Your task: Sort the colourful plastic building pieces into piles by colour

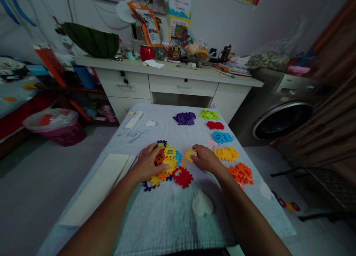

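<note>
A mixed pile of interlocking plastic building pieces [170,152] in yellow, orange, purple, blue and red lies mid-table. My left hand [148,162] rests on the pile's left side, thumb and fingers spread apart over the pieces. At its front right edge is a red piece [183,177]. Just right of the pile, my right hand [207,159] pinches a yellow building piece [190,155] between thumb and fingers, close to the cloth. Sorted heaps sit beyond and to the right: purple [185,118], lime green [209,115], red [215,125], blue [222,137], yellow [226,154] and orange [241,174].
A light cloth covers the table [167,215]. A white board [97,189] lies along its left side, and a narrow white box [134,120] at the far left. Behind stands a cluttered white desk [183,86]; a washing machine [275,104] is right, a pink bin [59,128] left.
</note>
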`<state>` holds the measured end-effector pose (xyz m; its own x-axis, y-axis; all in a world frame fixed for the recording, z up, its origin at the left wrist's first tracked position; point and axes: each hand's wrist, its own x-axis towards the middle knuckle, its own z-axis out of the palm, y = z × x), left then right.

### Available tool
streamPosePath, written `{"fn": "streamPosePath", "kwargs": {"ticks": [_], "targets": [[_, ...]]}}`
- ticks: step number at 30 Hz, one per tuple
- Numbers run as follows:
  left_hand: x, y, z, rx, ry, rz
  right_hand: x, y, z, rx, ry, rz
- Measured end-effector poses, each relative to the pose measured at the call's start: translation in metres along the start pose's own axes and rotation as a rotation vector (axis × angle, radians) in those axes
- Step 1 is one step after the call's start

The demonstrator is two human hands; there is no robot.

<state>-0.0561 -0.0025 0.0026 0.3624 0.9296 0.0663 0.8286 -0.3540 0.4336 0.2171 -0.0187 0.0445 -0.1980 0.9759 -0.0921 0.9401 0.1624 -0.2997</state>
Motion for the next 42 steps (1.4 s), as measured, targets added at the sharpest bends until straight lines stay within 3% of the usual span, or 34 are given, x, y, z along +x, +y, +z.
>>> {"fn": "streamPosePath", "kwargs": {"ticks": [5, 9, 14, 21, 25, 30, 34, 37, 42], "targets": [[0.000, 0.003, 0.002, 0.039, -0.012, 0.006, -0.001, 0.000, 0.003, -0.056, -0.016, -0.127], [0.001, 0.003, 0.002, 0.046, -0.016, 0.020, 0.000, 0.000, 0.001, -0.038, -0.027, -0.108], [0.002, 0.001, 0.004, 0.015, 0.019, 0.055, -0.008, 0.032, -0.018, -0.003, 0.066, -0.078], [0.003, -0.002, 0.006, -0.015, 0.077, 0.088, -0.033, 0.101, -0.048, -0.096, 0.175, 0.219], [0.004, -0.004, 0.008, -0.008, 0.084, 0.087, -0.042, 0.117, -0.047, -0.095, 0.133, 0.351], [0.004, -0.004, 0.008, 0.003, 0.063, 0.075, -0.044, 0.122, -0.045, -0.078, 0.145, 0.384], [0.004, -0.004, 0.008, -0.021, 0.079, 0.068, -0.034, 0.104, -0.041, -0.063, 0.265, 0.309], [0.004, -0.005, 0.009, -0.043, 0.098, 0.059, -0.022, 0.066, -0.027, 0.039, 0.312, 0.072], [0.005, -0.004, 0.010, -0.087, 0.136, 0.043, -0.011, -0.009, 0.008, 0.188, 0.228, -0.347]]}}
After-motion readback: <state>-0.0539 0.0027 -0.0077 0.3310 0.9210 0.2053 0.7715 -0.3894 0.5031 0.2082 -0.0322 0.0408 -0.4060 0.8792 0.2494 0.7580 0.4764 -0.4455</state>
